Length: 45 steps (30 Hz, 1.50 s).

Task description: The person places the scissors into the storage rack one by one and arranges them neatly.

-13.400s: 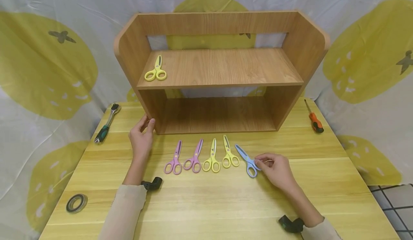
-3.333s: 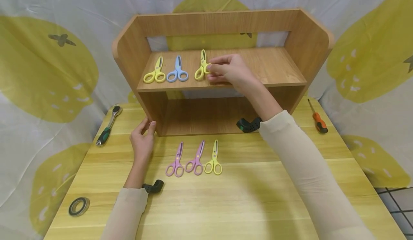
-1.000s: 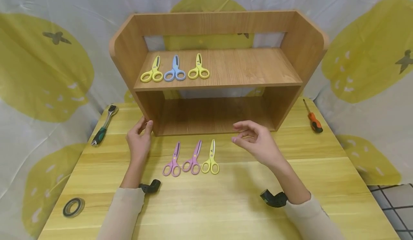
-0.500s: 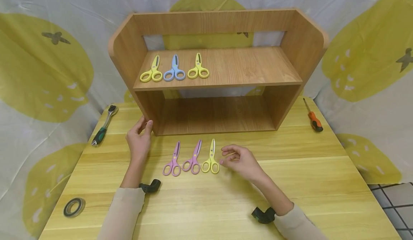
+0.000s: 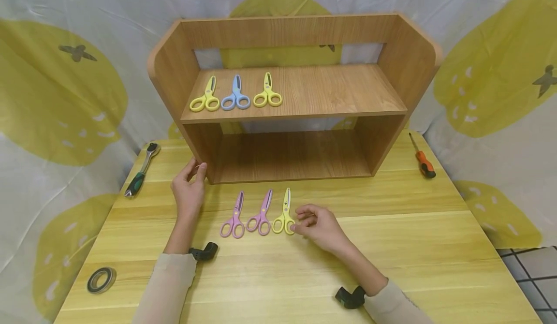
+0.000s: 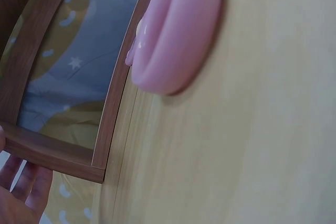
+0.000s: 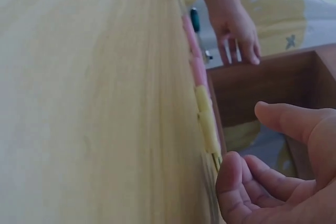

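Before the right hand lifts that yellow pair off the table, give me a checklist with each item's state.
1. Right hand at the yellow scissors on the table: ok, its fingers reach the handle ring.
2. Grip closed on the handle: cannot tell, the fingers are curled at the ring but a pinch is not shown.
3. Neighbouring purple scissors apart from the yellow pair: ok, a gap shows.
4. Left hand at the wooden shelf: ok, it rests against the lower left corner.
5. Free space on the upper board: ok, bare wood right of the three scissors on the shelf.
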Available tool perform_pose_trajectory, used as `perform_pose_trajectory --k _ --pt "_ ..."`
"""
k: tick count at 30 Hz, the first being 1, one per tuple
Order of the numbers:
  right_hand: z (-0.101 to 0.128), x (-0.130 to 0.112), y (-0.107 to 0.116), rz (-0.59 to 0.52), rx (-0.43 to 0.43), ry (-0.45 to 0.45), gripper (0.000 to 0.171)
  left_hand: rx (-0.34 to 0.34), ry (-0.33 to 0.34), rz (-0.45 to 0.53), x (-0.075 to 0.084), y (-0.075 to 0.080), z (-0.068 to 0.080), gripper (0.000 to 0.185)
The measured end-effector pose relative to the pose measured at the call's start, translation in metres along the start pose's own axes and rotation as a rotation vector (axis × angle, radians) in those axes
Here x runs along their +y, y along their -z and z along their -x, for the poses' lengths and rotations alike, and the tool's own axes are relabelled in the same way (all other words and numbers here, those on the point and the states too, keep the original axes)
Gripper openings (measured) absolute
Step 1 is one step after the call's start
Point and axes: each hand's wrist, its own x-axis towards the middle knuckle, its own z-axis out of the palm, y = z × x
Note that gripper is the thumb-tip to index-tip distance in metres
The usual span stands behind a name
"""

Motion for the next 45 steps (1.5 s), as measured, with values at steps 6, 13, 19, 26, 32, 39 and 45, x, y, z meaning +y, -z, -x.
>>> perform_pose_trajectory --k 6,13,19,26,32,39,45 --pt "0.000 0.003 -0.006 0.044 0.016 0.019 0.042 0.006 -0.018 0.000 -0.001 -0.001 0.000 0.041" --pt "-0.002 0.006 -0.010 0.074 0.028 0.043 0.043 0.015 -0.004 0.005 -0.001 -0.001 0.000 0.041" --pt "-0.006 0.010 -0.016 0.104 0.034 0.059 0.047 0.017 0.003 -0.003 -0.001 0.000 0.001 0.041" --pt "-0.007 0.009 -0.025 0.260 0.074 0.080 0.057 0.018 0.004 -0.016 -0.002 0.000 0.001 0.043" --pt "-0.005 0.007 -0.030 0.362 0.110 0.105 0.050 0.011 -0.005 -0.015 0.000 -0.001 0.001 0.041" --pt "-0.002 0.003 -0.027 0.340 0.115 0.130 0.044 0.021 -0.004 -0.017 -0.001 -0.002 0.000 0.043" --pt "-0.003 0.001 -0.020 0.262 0.108 0.111 0.038 0.024 -0.002 -0.028 0.000 -0.002 0.001 0.042"
